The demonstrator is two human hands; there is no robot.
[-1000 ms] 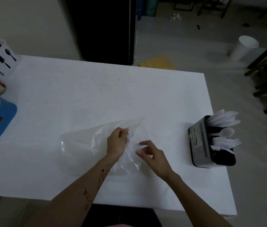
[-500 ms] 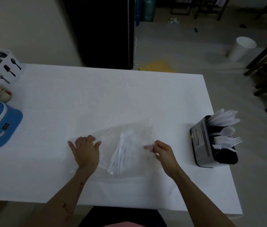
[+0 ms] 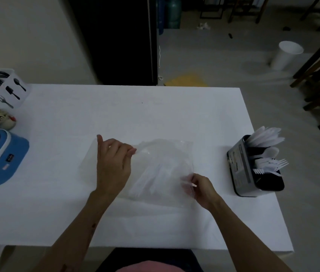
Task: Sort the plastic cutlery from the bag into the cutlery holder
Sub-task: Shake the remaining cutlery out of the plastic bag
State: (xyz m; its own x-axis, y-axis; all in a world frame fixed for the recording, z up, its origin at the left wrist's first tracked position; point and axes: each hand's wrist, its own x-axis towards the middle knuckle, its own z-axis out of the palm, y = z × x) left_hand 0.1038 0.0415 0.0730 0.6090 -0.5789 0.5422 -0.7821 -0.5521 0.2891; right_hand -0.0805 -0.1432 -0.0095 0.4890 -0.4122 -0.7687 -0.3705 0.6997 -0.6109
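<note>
A: Item count?

B: One clear bag point(image 3: 161, 165) on the white table point(image 3: 116, 114), one black cutlery holder point(image 3: 253, 169) at the table's right edge, two hands. Left edge: one white cutlery box point(image 3: 8, 89) printed with utensil outlines, one painted cup point(image 3: 2, 119), one blue appliance point(image 3: 0, 160). One white bin point(image 3: 287, 55) stands on the floor beyond.

A: Changes since half a second ago?

B: The left hand point(image 3: 112, 165), previously flat on the bag's left part, now has its fingers curled, pinching the film near the bag's top. The right hand point(image 3: 200, 186) remains at the bag's right edge, fingertips pinching the plastic. The bag has shifted little.

A: Condition of the cutlery?

B: A loose bundle of white pieces point(image 3: 151, 177) lies inside the bag between the hands (individual count not readable through the film). The holder already carries knives at the back, a spoon in the middle and forks in front, handles down.
</note>
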